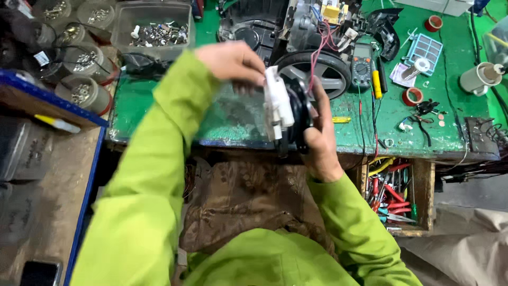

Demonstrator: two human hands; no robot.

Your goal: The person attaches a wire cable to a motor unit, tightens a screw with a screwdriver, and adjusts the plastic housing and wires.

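My left hand (233,61) grips the top of a white plastic part (278,103) fixed to a round black motor-like assembly (300,116). My right hand (320,140) holds that black assembly from the right and below, fingers wrapped around its rim. Both sleeves are bright green. I hold the piece above the front edge of a green workbench (413,127). Red wires (320,47) run from the area of the assembly up to an opened machine behind it.
A dismantled grey appliance with a black wheel (312,69) sits behind my hands. A multimeter (362,64), tape rolls (413,96) and small parts lie to the right. A clear tub of screws (156,32) and jars (84,92) stand left. An open drawer of pliers (394,198) sits lower right.
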